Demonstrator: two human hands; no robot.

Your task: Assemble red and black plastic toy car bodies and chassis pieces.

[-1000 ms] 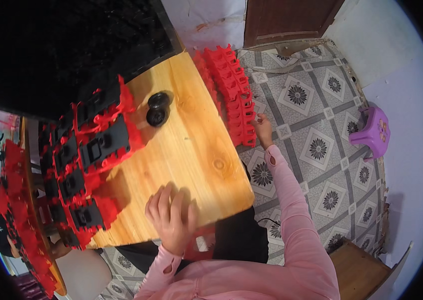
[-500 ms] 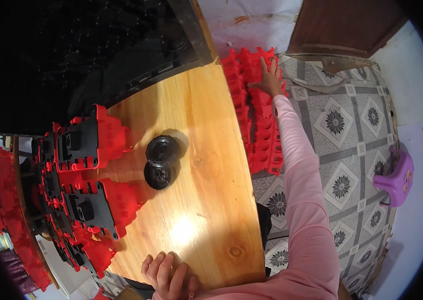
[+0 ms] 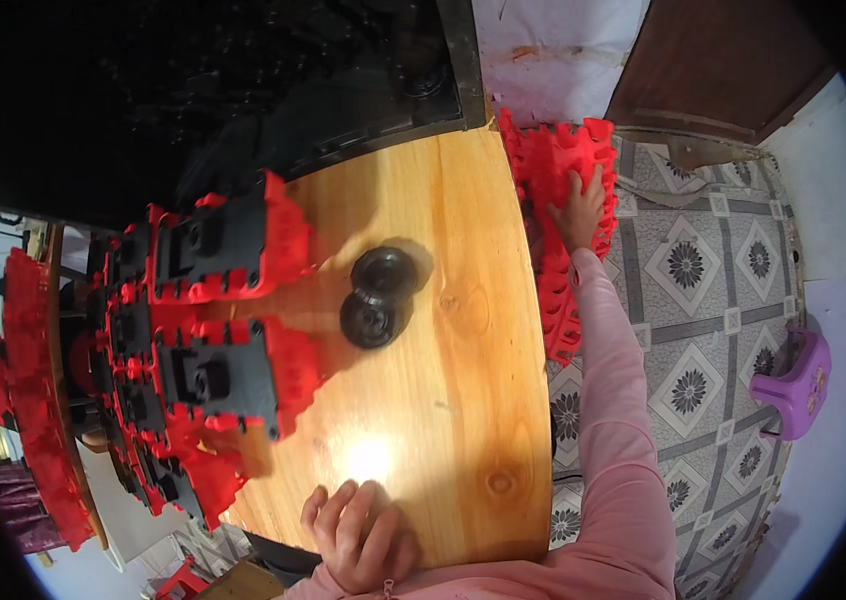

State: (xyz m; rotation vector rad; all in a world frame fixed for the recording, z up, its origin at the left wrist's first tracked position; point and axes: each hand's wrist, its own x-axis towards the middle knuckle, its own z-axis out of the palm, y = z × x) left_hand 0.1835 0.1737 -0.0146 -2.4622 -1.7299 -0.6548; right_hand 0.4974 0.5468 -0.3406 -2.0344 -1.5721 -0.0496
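The right hand has reached further out since a second ago and now lies flat, fingers spread, on the far end of the red plastic stack standing off the right edge of the bench; no closed grip shows yet. The left hand stays resting on the near bench edge, fingers loosely curled, holding nothing. Two black round caps sit mid-bench, right of the red-and-black parts.

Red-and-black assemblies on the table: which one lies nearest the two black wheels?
The upper assembly, toward the table's far end: its red toothed edge reaches closest to the black wheels. The lower assembly lies slightly farther away, nearer the left hand.
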